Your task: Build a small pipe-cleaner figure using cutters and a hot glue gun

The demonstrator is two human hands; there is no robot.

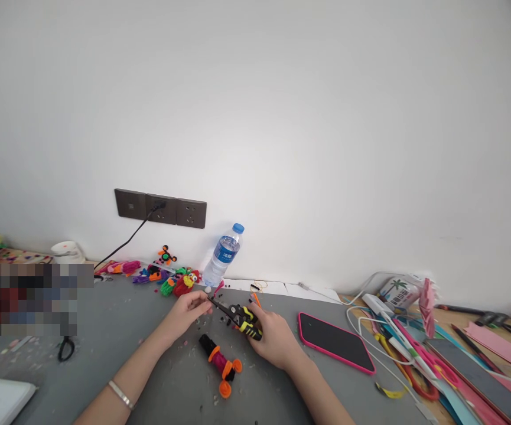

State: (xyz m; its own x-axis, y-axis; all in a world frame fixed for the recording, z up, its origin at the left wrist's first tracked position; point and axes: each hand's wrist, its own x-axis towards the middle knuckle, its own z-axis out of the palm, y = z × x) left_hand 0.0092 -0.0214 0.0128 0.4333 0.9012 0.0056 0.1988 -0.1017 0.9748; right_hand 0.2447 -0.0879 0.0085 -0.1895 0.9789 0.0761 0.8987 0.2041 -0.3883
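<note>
My right hand [276, 337] is wrapped round the black-and-yellow handles of long-nosed pliers [236, 316]. The jaws point left and meet the fingertips of my left hand [188, 313]. Thumb and fingers of that hand are pinched together at the jaw tip; whatever is between them is too small to make out. Below the pliers, a small figure of fuzzy pipe cleaners [220, 361] in black, magenta and orange lies on the grey mat [166, 389]. Tiny dark scraps are scattered around the pliers.
A water bottle [224, 255] stands against the wall, beside several colourful fuzzy figures [185, 282]. A pink-cased phone [335, 342] lies right of my right hand. Farther right are white cables [361, 330], scissors [441, 369] and coloured strips. A white box [2, 401] sits at front left.
</note>
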